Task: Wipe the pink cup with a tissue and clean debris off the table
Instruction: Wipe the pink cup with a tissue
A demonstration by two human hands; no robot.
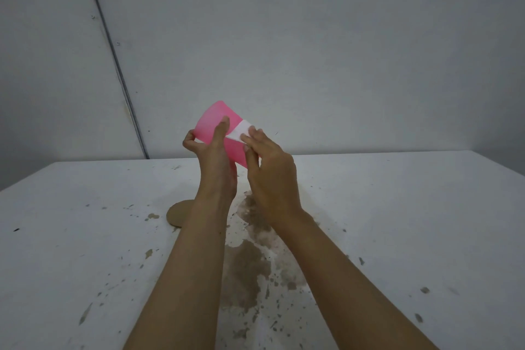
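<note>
- Head view: my left hand (pixel 212 158) is raised over the table (pixel 85 236) and grips the pink cup (pixel 216 122). My thumb lies along the near wall and my other fingers (pixel 188 140) are curled round the far left side.
- The pink cup is in the air, clear of the table top and in front of the wall (pixel 284 37). It is tilted, with one end up and to the left and the other down toward my right hand. I cannot tell which end is the mouth.
- My right hand (pixel 268 173) is just beside the left one. Its bent fingertips (pixel 252 131) pinch a white tissue (pixel 241 130) and press it against the cup's side, right of my left thumb.
- The tissue shows as a small folded white patch lying flat on the pink wall. The rest of it is hidden under my fingers.
- Below my forearms the white table carries a wide brown stain (pixel 245 270), running from near my wrists toward me. Dark specks and smaller brown blots are scattered to both sides.
- A tan round patch (pixel 176 214) lies on the table just left of my left forearm, which partly hides it.
- A thin dark strip (pixel 113 51) runs slantwise down the wall on the left to the table's back edge.
</note>
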